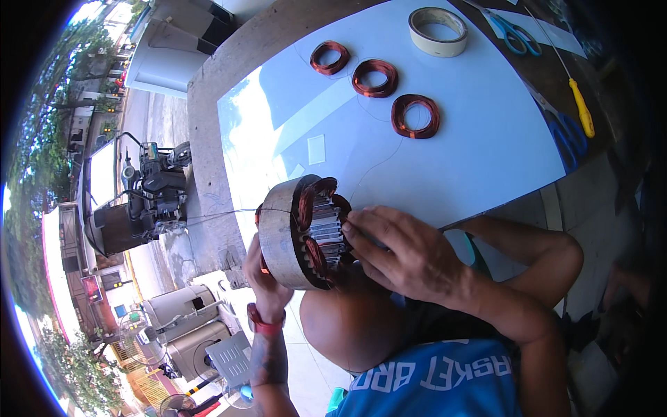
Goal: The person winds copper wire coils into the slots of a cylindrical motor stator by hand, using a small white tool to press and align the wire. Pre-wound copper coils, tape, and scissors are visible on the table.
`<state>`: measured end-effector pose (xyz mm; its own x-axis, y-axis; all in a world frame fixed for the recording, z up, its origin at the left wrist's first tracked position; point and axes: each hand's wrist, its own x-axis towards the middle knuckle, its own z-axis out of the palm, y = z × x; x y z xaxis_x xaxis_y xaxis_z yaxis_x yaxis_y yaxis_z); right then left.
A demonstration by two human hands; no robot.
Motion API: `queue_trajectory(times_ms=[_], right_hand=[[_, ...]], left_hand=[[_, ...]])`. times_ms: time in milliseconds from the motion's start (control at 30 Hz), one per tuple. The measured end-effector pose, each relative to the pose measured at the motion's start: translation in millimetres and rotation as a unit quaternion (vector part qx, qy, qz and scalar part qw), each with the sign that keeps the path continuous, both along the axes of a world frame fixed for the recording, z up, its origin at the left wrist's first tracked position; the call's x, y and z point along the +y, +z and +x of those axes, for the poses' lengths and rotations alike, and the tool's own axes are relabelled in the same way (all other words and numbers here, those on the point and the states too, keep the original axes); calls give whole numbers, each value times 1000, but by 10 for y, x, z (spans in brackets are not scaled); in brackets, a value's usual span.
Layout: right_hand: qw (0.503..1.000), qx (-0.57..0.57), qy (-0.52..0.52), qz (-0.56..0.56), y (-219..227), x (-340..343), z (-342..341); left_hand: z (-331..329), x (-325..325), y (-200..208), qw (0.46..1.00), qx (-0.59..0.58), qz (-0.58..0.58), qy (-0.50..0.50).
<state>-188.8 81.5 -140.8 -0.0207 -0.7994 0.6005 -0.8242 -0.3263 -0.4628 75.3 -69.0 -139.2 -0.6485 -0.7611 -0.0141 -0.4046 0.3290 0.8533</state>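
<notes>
A round metal motor stator point(285, 233) rests tilted over my knee, with its slotted bore facing right. Copper coils point(317, 258) sit in some slots, and pale liners show in the others. My left hand point(267, 278) grips the stator's outer wall from the lower left, its fingers partly hidden behind it. At the right rim of the bore, my right hand point(410, 257) has its fingers bent onto a copper coil; the fingertips are partly hidden. A thin wire runs from the stator towards three loose copper coils point(415, 117) on the white tabletop.
A masking tape roll point(438, 33), scissors with blue handles point(514, 36), a second pair of scissors point(568, 137) and a yellow-handled screwdriver point(582, 108) lie at the far right. A small clear piece point(316, 149) lies on the white board point(479, 160). A motorcycle point(149, 184) stands at left.
</notes>
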Motion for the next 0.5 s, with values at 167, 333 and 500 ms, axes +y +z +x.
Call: queue_trajectory(times_ms=[167,333,500], right_hand=[[996,81,20,-16,-202,24,-37],[999,26,32,8,-112,-28,-112],[993,-16,-119,18,17,50,-401]], left_hand=[[41,282,-209,984,101,87,119],[-41,75,175,938,-104,-309,-116],[-47,-216,602,963,-109,-243,31]])
